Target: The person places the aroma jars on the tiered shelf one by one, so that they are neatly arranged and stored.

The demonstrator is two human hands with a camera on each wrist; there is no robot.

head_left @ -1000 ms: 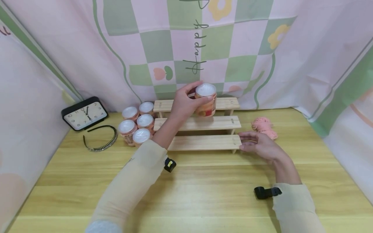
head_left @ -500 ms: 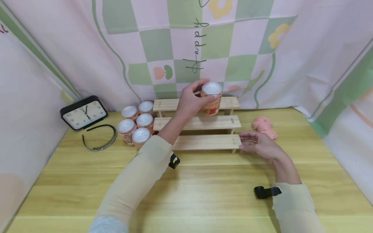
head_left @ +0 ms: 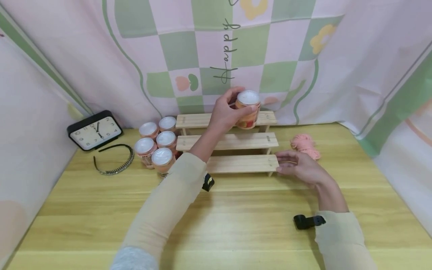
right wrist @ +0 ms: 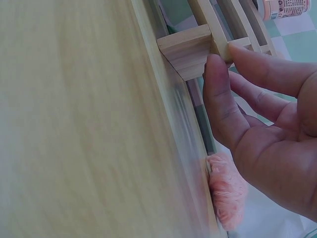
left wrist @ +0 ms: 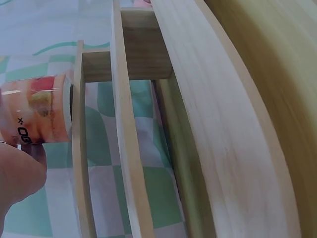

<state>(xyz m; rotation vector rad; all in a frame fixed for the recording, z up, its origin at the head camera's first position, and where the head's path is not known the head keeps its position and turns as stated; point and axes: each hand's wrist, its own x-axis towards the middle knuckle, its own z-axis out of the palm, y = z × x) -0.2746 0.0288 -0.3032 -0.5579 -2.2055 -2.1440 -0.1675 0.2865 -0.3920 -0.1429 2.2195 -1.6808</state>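
Observation:
My left hand grips an orange can with a pale lid, upright over the right part of the top step of a three-step wooden rack. In the left wrist view the base of the can is right at the top board's edge, and my thumb shows below it. At the rack's right end, my right hand pinches the corner of the lowest board between thumb and finger, as the right wrist view shows at the board's end.
Several matching cans stand grouped against the rack's left side. Farther left are a black-framed clock and a dark toothed headband. Pink yarn lies right of the rack, and a patterned curtain hangs behind.
My left hand has carried the can to the right and slightly back along the top step. My right hand has stayed at the rack's corner.

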